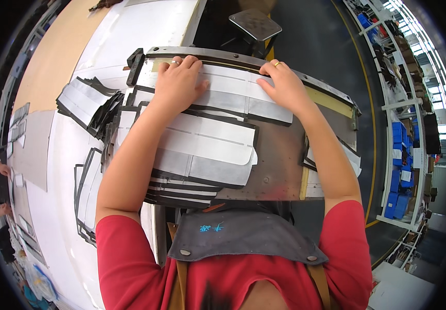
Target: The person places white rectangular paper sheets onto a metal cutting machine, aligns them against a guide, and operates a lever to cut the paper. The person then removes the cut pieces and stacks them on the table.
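A white-and-grey panel with black edges lies on a metal plate, its far side against a long metal bar. My left hand rests on the panel's left part, fingertips by the bar and thumb apart. Further right, my right hand touches the same panel, its thumb on the white face and its fingers bent at the bar. Neither hand visibly grips the panel. Nearer my body, a stack of similar panels overlaps the metal plate, partly hidden by my left forearm.
More panels lie in a fanned pile and a lower stack on the white table. Other pieces sit under my right forearm. A stool stands beyond the bar. Shelving with blue bins is right; another person's hands show far left.
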`<state>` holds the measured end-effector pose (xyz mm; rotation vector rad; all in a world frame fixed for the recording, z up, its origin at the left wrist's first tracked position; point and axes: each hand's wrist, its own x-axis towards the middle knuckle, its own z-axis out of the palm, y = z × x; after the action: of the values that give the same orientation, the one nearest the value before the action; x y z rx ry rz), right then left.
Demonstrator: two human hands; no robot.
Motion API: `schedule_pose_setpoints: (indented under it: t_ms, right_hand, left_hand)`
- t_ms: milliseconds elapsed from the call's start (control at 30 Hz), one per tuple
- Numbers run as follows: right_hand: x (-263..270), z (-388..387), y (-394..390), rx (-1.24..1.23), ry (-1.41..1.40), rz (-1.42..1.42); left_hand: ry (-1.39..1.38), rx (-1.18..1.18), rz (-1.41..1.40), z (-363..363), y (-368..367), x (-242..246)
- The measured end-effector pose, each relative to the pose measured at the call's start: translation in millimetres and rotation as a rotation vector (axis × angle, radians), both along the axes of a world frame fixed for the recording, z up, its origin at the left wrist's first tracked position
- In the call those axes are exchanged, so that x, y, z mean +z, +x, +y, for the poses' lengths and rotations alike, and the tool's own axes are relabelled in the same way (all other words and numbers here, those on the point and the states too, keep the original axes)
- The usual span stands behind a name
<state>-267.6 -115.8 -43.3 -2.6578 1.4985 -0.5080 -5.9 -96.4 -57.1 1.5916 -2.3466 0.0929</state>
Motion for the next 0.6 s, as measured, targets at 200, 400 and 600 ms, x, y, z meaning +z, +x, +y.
schedule_pose_setpoints:
  t_ms: [200,400,600]
  right_hand:
    - [23.4,-4.6,11.0,-0.162,0.383,0.003]
    - [27.3,-11.5,-8.6,-0.176,0.551,-0.255]
    - [10.7,-14.4,7.2,-0.122,0.392,-0.303]
  left_hand:
    - [-0.043,0.025,0.195,-0.8,1.3,-11.4]
    - [-0.01,0.02,0.589,-12.6,1.6,-10.2]
    - [0.086,0.006,0.556,-16.4,-1.7,-21.5]
